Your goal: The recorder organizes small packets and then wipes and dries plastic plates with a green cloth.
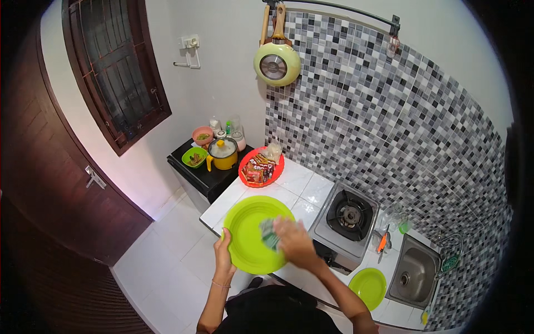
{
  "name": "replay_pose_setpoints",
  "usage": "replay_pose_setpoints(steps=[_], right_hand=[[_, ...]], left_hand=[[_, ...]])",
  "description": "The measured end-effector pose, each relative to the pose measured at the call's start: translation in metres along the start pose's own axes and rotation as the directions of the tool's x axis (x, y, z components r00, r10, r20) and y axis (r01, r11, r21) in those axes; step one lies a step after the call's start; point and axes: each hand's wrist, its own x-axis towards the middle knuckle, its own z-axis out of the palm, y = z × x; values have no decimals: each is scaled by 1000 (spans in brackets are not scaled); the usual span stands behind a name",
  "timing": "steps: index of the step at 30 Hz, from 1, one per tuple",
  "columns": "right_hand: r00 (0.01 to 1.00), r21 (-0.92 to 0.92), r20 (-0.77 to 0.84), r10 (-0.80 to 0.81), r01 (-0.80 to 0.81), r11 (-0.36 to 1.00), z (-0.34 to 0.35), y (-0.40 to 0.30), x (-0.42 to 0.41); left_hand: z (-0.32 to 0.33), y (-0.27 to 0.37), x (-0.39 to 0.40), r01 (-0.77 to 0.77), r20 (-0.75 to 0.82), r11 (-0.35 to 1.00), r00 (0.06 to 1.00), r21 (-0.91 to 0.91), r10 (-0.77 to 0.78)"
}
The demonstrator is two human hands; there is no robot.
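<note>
A large lime-green plate (244, 217) is held up over the front edge of the white tiled counter (292, 183). My left hand (224, 252) grips its left rim, thumb on the upper face. Against the right part of the plate, my right hand (295, 244) presses a bunched green-and-white checked cloth (269, 234). Both the cloth and the right hand are blurred. The right fingers hide part of the cloth.
A single-burner gas stove (350, 215) stands to the right, then a smaller green plate (368, 288), an orange-handled knife (382, 243) and a steel sink (417, 267). At the back left are a red tray (242, 177) of sachets and a yellow pot (225, 162).
</note>
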Motion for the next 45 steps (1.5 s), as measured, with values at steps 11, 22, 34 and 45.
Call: replay_pose_setpoints(steps=[11,22,34,45], right_hand=[[964,26,48,-262,261,965,-46,-31,24],[983,219,-162,-91,126,967,-51,53,42],[569,982,184,802,-79,-170,75,-39,-9],[1000,626,24,-15,-3,780,-93,21,-19]], left_hand=[[4,-27,-17,87,195,918,965,386,-173],[49,26,-43,-200,292,722,956,662,-3],[40,-15,-19,-374,-161,920,907,114,389],[37,78,5,-301,499,484,790,822,-355]])
